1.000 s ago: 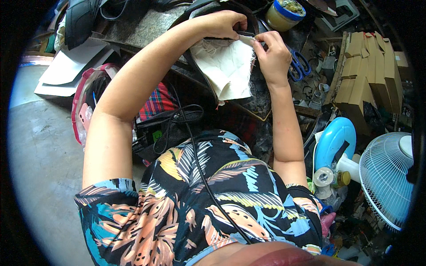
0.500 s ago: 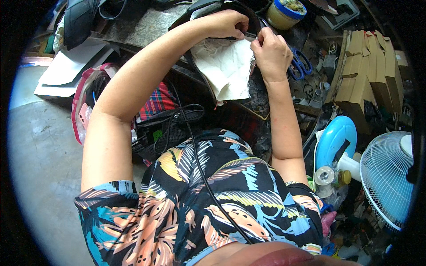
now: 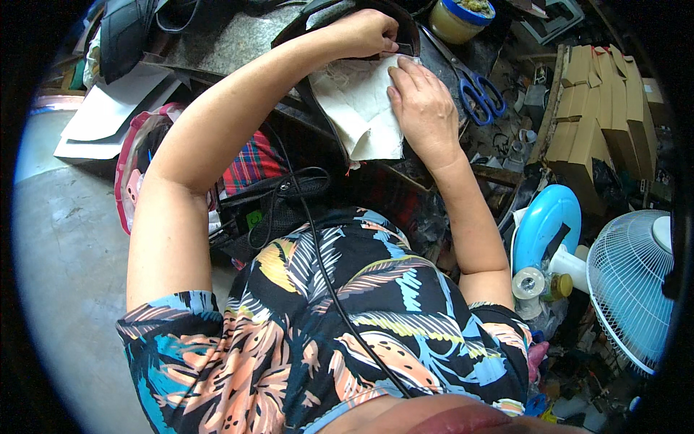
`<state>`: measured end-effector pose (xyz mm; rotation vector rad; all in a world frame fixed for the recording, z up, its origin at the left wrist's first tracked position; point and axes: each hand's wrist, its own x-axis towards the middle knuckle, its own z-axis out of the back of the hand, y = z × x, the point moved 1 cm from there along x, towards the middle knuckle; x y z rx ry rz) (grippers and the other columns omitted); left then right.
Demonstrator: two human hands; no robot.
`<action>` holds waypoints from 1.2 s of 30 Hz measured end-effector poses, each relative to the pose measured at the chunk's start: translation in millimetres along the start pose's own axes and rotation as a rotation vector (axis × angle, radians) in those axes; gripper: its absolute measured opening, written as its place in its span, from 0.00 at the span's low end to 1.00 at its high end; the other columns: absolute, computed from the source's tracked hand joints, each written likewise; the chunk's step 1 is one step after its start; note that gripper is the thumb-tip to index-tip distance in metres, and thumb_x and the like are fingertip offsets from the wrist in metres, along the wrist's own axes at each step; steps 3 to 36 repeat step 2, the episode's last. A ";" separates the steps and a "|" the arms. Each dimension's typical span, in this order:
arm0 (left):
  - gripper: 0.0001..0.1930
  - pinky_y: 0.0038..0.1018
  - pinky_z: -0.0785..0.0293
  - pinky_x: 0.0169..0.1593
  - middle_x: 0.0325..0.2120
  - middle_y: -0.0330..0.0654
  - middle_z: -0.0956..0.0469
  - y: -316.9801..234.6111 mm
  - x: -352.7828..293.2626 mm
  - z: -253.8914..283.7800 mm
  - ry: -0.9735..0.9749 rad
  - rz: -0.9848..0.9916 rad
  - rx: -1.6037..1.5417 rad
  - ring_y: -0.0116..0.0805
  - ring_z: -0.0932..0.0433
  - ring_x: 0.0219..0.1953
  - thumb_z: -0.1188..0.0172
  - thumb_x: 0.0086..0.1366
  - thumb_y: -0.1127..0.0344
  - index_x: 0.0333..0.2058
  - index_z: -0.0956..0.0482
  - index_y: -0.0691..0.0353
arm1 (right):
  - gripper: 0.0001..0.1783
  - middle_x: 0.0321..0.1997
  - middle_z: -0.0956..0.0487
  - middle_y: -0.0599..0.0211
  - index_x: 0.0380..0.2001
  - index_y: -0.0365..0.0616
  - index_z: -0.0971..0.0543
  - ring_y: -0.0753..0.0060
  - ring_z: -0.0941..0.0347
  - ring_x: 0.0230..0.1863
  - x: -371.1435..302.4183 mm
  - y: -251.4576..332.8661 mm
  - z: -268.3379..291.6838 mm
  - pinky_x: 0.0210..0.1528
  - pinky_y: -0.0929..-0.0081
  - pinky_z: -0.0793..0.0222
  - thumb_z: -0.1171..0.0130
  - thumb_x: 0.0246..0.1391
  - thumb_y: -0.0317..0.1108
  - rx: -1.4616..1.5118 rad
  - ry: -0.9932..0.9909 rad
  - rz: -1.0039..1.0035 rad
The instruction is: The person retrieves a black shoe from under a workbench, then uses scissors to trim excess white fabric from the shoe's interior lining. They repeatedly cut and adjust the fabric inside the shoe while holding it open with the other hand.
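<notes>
A white cloth with a frayed edge [image 3: 354,108] lies over a black, leather-like piece [image 3: 324,16], whose exact kind I cannot make out. My left hand [image 3: 365,35] reaches across the top of it, fingers curled and pinching the dark edge where it meets the cloth. Flat on the cloth's right side rests my right hand [image 3: 426,108], its fingers stretched out and pointing up and left. Just right of that hand are scissors with blue handles [image 3: 481,100], their blades pointing away from me.
A blue-rimmed jar [image 3: 463,20] stands at the far right of the worktop. Cardboard boxes [image 3: 575,134], a blue ring [image 3: 547,228] and a white fan [image 3: 629,278] fill the right. White sheets [image 3: 108,108] and a pink-edged bag [image 3: 124,170] are at left; a cable [image 3: 318,239] hangs before me.
My right hand has gone from pinching the cloth's right edge to lying flat on the cloth. The scissors show more fully. My left hand keeps nearly the same place.
</notes>
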<state>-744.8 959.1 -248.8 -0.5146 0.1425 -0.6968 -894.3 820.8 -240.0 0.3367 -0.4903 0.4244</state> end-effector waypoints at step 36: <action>0.12 0.38 0.23 0.41 0.30 0.53 0.16 4.3 3.6 -0.4 0.054 0.048 -0.028 0.45 0.17 0.34 0.32 0.60 0.61 0.36 0.16 0.63 | 0.18 0.54 0.20 0.59 0.47 0.44 0.20 0.59 0.25 0.56 -0.9 -1.2 -0.5 0.59 0.63 0.31 0.35 0.52 0.36 0.016 0.013 -0.012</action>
